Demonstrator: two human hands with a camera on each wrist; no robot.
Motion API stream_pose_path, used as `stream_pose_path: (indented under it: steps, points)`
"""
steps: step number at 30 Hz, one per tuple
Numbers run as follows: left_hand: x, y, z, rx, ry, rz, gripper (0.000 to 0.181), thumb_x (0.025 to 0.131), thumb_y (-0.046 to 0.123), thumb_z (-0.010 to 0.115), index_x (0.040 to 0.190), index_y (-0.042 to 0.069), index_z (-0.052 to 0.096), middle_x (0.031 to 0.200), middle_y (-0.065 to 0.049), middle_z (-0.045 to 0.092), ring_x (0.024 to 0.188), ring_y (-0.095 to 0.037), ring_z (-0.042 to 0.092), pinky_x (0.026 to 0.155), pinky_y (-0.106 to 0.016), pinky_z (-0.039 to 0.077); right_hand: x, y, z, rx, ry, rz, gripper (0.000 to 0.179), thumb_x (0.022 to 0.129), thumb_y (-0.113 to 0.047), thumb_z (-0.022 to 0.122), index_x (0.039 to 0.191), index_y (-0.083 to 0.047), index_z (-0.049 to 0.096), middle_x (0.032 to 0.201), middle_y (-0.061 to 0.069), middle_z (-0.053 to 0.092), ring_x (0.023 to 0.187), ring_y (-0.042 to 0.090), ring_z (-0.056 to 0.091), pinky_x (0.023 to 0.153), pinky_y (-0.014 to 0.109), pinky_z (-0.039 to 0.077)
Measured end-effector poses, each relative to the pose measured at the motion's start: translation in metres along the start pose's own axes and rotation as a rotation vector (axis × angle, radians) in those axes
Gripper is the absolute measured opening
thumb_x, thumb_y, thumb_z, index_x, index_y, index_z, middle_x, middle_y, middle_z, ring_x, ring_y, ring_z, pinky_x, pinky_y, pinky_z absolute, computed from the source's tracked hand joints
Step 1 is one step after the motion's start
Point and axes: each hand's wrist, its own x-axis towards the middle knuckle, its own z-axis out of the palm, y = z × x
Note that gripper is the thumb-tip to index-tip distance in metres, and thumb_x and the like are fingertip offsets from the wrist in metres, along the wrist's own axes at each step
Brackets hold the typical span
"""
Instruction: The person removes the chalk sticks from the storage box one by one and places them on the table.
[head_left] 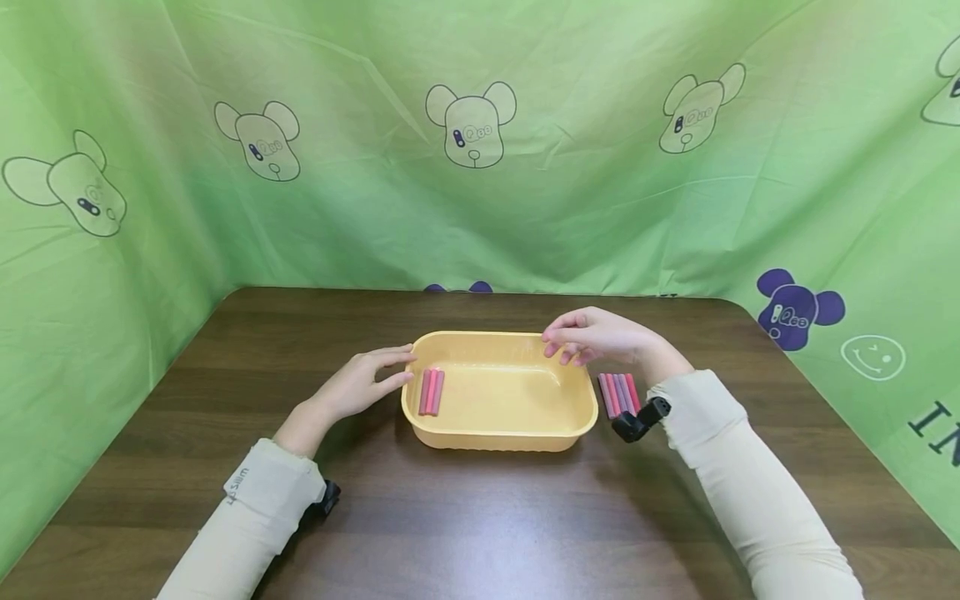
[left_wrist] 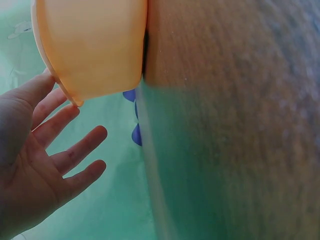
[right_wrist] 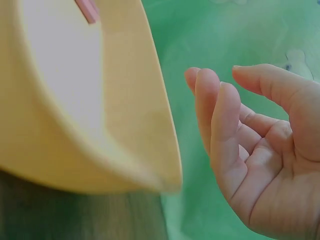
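A yellow plastic basin (head_left: pixel 498 437) stands on the table, with several pink and purple sticks (head_left: pixel 431 392) lying side by side at the left of its floor. My left hand (head_left: pixel 369 382) rests its fingertips on the basin's left rim, fingers spread; the left wrist view shows them against the rim (left_wrist: pixel 60 85). Over the basin's far right corner hovers my right hand (head_left: pixel 592 335), fingers loosely bent with nothing between them. In the right wrist view the thumb and fingertips stand apart. Several more pink and purple sticks (head_left: pixel 617 394) lie in a row right of the basin, partly hidden by the right wrist camera.
The dark wooden table (head_left: pixel 480 517) ends at a green printed curtain (head_left: pixel 360 208) behind and at both sides. A black wrist camera (head_left: pixel 640 419) hangs below the right sleeve, close to the loose sticks. Another black camera (head_left: pixel 324 500) sits on the left wrist.
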Motion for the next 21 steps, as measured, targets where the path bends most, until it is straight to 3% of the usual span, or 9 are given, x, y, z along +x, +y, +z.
stream_pose_path:
  steps: [8, 21]
  points:
    - [0.000, 0.000, -0.001, 0.004, 0.002, 0.001, 0.042, 0.092, 0.025, 0.058, 0.129, 0.006, 0.056, 0.142, -0.012, 0.047, 0.133, -0.031, 0.043, 0.109, -0.049, 0.035, 0.019, -0.024, 0.013, -0.099, -0.064, -0.014, 0.042, 0.093, -0.028, 0.056, 0.120, 0.004, 0.054, 0.100, 0.006, 0.068, 0.079, 0.012, 0.064, 0.073, 0.028, 0.055]
    - [0.000, 0.000, 0.000, 0.011, -0.002, 0.001, 0.041, 0.092, 0.025, 0.059, 0.128, 0.006, 0.057, 0.142, -0.012, 0.047, 0.132, -0.031, 0.043, 0.109, -0.048, 0.035, 0.048, -0.037, 0.036, -0.110, -0.141, -0.021, 0.039, 0.093, -0.023, 0.055, 0.118, 0.007, 0.055, 0.093, 0.001, 0.069, 0.076, 0.013, 0.062, 0.068, 0.023, 0.052]
